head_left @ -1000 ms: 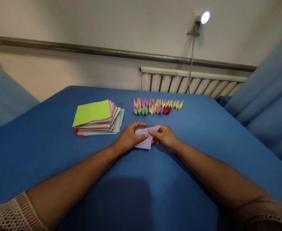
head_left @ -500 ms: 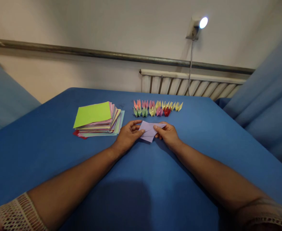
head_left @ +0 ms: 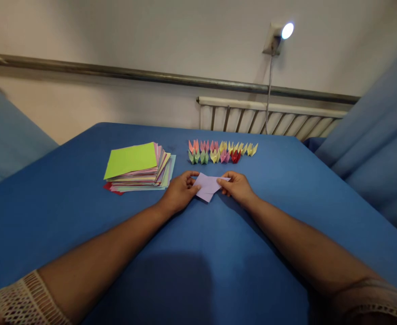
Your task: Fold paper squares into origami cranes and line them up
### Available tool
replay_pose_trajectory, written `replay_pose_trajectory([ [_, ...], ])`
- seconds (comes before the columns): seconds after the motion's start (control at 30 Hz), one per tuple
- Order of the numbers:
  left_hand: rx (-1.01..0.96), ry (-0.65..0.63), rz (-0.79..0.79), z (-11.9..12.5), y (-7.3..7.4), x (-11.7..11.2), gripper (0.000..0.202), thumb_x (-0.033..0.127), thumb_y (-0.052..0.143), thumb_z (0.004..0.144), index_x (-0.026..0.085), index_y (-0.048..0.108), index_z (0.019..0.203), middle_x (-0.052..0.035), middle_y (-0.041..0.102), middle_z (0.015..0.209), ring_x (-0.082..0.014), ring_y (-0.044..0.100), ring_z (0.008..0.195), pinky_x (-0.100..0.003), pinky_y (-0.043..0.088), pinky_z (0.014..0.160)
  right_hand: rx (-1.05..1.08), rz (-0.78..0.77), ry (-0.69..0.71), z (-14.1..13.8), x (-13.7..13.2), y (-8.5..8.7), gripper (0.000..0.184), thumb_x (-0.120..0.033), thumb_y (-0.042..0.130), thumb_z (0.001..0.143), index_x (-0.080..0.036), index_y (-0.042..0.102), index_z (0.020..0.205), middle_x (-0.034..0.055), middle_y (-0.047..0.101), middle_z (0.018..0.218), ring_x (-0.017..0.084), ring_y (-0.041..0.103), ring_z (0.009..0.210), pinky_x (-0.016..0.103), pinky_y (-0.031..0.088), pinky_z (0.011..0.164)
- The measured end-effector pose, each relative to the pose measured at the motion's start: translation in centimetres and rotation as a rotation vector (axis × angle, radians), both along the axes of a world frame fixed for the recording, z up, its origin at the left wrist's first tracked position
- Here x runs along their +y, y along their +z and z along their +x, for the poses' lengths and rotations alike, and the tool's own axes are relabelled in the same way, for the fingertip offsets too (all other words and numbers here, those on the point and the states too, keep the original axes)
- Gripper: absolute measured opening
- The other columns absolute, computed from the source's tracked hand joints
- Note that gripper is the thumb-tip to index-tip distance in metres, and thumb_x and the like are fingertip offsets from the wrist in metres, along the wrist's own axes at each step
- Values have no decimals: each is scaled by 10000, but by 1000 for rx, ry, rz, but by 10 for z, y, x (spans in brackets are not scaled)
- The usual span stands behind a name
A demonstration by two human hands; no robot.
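Observation:
A folded sheet of lilac paper [head_left: 208, 186] lies on the blue table [head_left: 198, 253] between my two hands. My left hand [head_left: 179, 193] pinches its left edge with the fingers curled. On the other side, my right hand [head_left: 239, 187] grips its right edge, thumb on top. Just beyond the paper stands a double row of several small folded paper pieces [head_left: 220, 151] in pink, yellow, green and red.
A stack of coloured paper sheets [head_left: 138, 168] with a green sheet on top lies to the left of my hands. A white radiator [head_left: 269, 118] and a metal rail [head_left: 151, 76] run along the wall behind. Blue fabric [head_left: 377, 131] hangs at the right.
Both hands moved the lilac paper a little farther from me and turned it, so a corner now points toward me. Stack and folded row are unchanged.

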State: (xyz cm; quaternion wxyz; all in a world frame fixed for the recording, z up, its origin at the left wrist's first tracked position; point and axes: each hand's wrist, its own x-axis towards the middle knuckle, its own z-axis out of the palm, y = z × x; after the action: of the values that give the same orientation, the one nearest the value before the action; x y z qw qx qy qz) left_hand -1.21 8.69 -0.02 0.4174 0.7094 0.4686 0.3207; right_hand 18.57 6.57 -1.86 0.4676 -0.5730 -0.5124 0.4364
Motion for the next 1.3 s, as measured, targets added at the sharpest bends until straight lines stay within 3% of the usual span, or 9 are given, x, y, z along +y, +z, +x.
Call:
replay_pose_trajectory([
  [0.13, 344, -24, 201, -3, 2, -1, 431, 230, 599, 769, 173, 575, 1196, -62, 698, 920, -214, 656, 837, -343, 499, 777, -555, 265, -99, -3, -11, 6, 359, -358, 585, 797, -140, 599, 1082, 145, 665, 1066, 249, 638, 947, 402, 500, 815],
  [0.2, 410, -36, 246, -3, 4, -2, 447, 226, 569, 792, 168, 552, 1235, -76, 698, 976, -223, 655, 891, -346, 494, 815, -795, 401, 27, -12, -25, 11, 468, -347, 494, 875, -136, 498, 1292, 158, 508, 1362, 287, 455, 1262, 468, 364, 1026],
  [0.3, 468, -52, 273, -4, 5, -3, 477, 224, 538, 815, 152, 507, 1286, -92, 691, 1036, -225, 652, 941, -342, 494, 848, -980, 400, 301, -27, -49, 15, 579, -417, 416, 931, -125, 352, 1426, 142, 366, 1485, 281, 285, 1386, 475, 239, 1112],
  [0.53, 653, -170, 612, -4, 3, -17, 503, 229, 465, 869, 146, 422, 1363, -133, 385, 1475, -280, 328, 1367, -455, 273, 1107, -1056, 298, 436, -36, -60, 10, 693, -510, 386, 928, -66, 296, 1452, 196, 286, 1512, 295, 214, 1417, 461, 179, 1139],
  [0.63, 690, -428, 565, -6, 2, -29, 544, 317, 351, 939, 120, 293, 1443, -141, 334, 1507, -259, 248, 1411, -433, 225, 1127, -1050, 305, 432, -36, -59, 9, 677, -444, 409, 921, -66, 264, 1464, 195, 300, 1506, 285, 214, 1418, 458, 173, 1142],
  [0.8, 785, -483, 521, -16, 0, -38, 752, 569, 326, 912, 66, 230, 1462, -217, 238, 1525, -303, 173, 1430, -460, 146, 1132, -1086, 264, 391, -30, -63, 6, 726, -474, 424, 898, -46, 260, 1462, 210, 257, 1519, 318, 193, 1419, 479, 179, 1130],
  [1.03, 849, -496, 499, -16, 8, -37, 831, 639, 378, 863, 70, 262, 1456, -227, 243, 1519, -326, 212, 1415, -465, 177, 1114, -1157, 140, 239, 3, -70, 2, 763, -580, 354, 907, -27, 316, 1432, 234, 280, 1502, 359, 246, 1393, 519, 222, 1089],
  [1.2, 838, -496, 538, -16, 14, -29, 683, 524, 454, 890, 93, 366, 1413, -213, 341, 1483, -304, 310, 1382, -443, 251, 1095, -1198, 82, 116, 7, -58, 19, 541, -374, 431, 910, -37, 458, 1332, 246, 401, 1431, 372, 333, 1338, 531, 268, 1046],
  [1.3, 819, -498, 591, -17, 12, -22, 604, 482, 484, 894, 116, 433, 1371, -203, 414, 1443, -304, 380, 1341, -447, 294, 1072, -1133, 210, 124, -4, -44, 31, 441, -187, 416, 882, -88, 493, 1305, 202, 447, 1406, 310, 389, 1307, 482, 289, 1047],
])
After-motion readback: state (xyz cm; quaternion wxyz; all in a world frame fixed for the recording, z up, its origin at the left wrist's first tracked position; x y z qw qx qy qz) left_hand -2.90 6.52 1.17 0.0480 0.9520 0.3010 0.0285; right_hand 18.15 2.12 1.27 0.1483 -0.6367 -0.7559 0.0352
